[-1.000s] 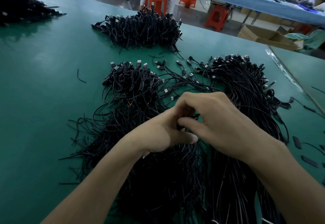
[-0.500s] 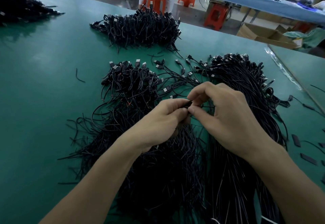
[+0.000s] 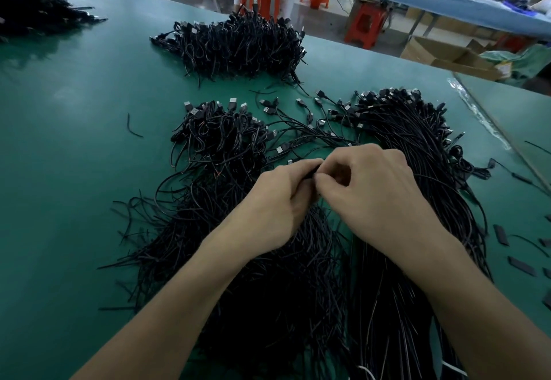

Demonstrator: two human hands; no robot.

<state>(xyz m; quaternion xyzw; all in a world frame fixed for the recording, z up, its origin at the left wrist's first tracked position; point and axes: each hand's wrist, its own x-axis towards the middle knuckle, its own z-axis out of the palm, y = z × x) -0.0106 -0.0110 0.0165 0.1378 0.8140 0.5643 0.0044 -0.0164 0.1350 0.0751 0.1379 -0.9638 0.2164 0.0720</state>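
My left hand (image 3: 277,201) and my right hand (image 3: 378,198) meet fingertip to fingertip over a spread of black USB cables on the green table (image 3: 74,141). Between them they pinch a small black piece on a thin black cable (image 3: 311,174); most of it is hidden by my fingers. A loose heap of short cables (image 3: 220,141) lies to the left of my hands. A long bundle of straight cables (image 3: 417,147) runs under my right forearm. Several single cables with silver plugs (image 3: 298,117) fan out just beyond my fingers.
Another cable heap (image 3: 238,43) sits at the far table edge, and one more (image 3: 32,13) at the far left. Short black sleeve pieces (image 3: 501,235) lie scattered at the right. Orange stools (image 3: 363,26), a cardboard box (image 3: 447,57) and a blue table stand beyond.
My hands have drawn together again: the right hand's fingers have curled in closer to the left fingertips around the small black piece. The cable piles have not moved.
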